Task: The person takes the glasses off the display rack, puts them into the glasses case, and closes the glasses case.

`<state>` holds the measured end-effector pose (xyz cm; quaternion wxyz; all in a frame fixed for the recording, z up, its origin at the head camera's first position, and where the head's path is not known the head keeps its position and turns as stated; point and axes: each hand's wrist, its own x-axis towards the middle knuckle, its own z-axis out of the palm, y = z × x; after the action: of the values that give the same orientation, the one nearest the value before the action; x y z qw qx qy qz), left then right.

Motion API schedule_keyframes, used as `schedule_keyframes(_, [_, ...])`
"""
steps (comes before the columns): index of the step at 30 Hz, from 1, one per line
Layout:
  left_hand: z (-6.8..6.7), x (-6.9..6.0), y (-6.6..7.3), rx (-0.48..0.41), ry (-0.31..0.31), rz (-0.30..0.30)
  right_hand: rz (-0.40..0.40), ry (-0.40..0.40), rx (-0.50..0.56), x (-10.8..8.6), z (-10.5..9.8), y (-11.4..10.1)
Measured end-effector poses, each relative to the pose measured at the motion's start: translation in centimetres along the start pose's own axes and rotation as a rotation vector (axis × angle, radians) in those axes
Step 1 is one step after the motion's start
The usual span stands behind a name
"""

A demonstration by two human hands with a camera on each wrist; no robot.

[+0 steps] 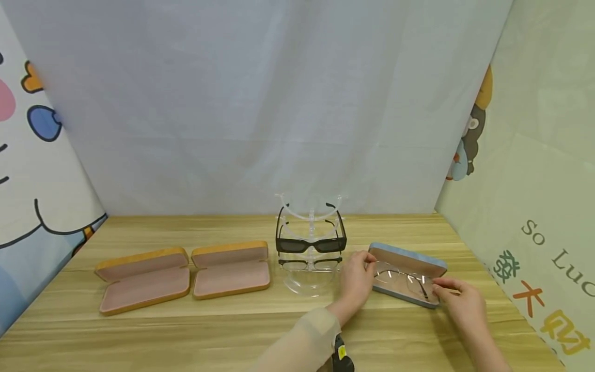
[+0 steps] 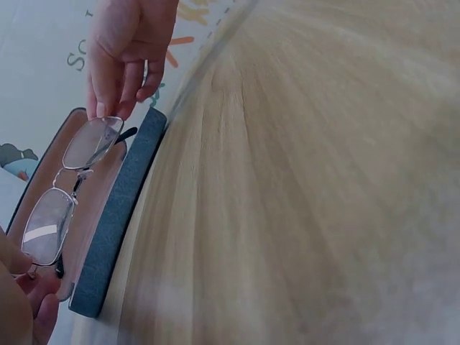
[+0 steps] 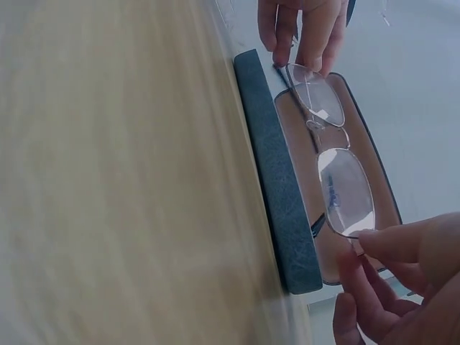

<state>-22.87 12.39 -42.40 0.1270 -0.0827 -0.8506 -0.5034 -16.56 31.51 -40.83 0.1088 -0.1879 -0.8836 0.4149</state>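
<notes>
A pair of thin metal-framed eyeglasses point(image 1: 413, 283) point(image 2: 49, 226) point(image 3: 346, 190) is held level between both hands, over an open blue glasses case point(image 1: 404, 297) point(image 2: 118, 215) point(image 3: 277, 172) with a pinkish-tan lining. My left hand point(image 1: 357, 276) point(image 2: 25, 298) pinches one end of the frame near its hinge. At the opposite end, the thumb and fingers of my right hand point(image 1: 462, 302) point(image 3: 402, 280) pinch the other hinge corner. Dark temple tips show behind the lenses, inside the case. Whether the glasses touch the lining, I cannot tell.
Left of my left hand stands a clear display stand point(image 1: 312, 227) bearing black sunglasses point(image 1: 311, 245) and dark-rimmed glasses point(image 1: 310, 264). Two open yellow cases with pink linings, a left one point(image 1: 145, 305) and a right one point(image 1: 231, 293), lie farther left on the wooden table point(image 1: 195, 336).
</notes>
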Motion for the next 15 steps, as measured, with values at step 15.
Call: schedule_keyframes(15, [0.63,0.23,-0.51,0.076,0.014,-0.037,-0.056,-0.030,-0.077,0.84,0.15,0.61])
